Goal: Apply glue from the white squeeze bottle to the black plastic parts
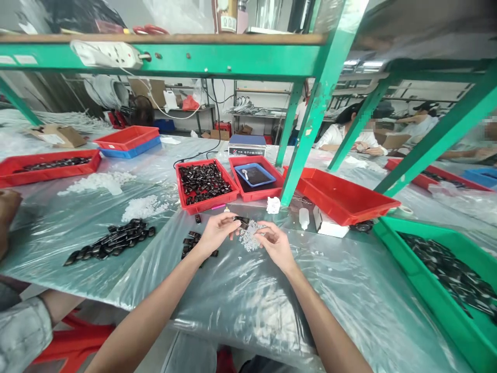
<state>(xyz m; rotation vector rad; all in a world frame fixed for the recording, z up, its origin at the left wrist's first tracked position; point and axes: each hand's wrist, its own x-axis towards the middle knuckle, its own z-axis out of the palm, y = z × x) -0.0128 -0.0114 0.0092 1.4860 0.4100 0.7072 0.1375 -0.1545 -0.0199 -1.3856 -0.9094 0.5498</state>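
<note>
My left hand is closed around a small glossy black part, held by fingers and thumb above the table. Just right of it, my right hand has its thumb and fingertips pinched together at the edge of a heap of tiny clear pieces; whatever sits between those fingertips is too small to make out. Several loose black parts lie beside my left wrist, partly hidden by it. Beyond my hands stands a red tray of black parts.
A red tray leans at the right near a green post and a white box. The green bin is at far right. Black parts and white heaps lie left, near another person's hand.
</note>
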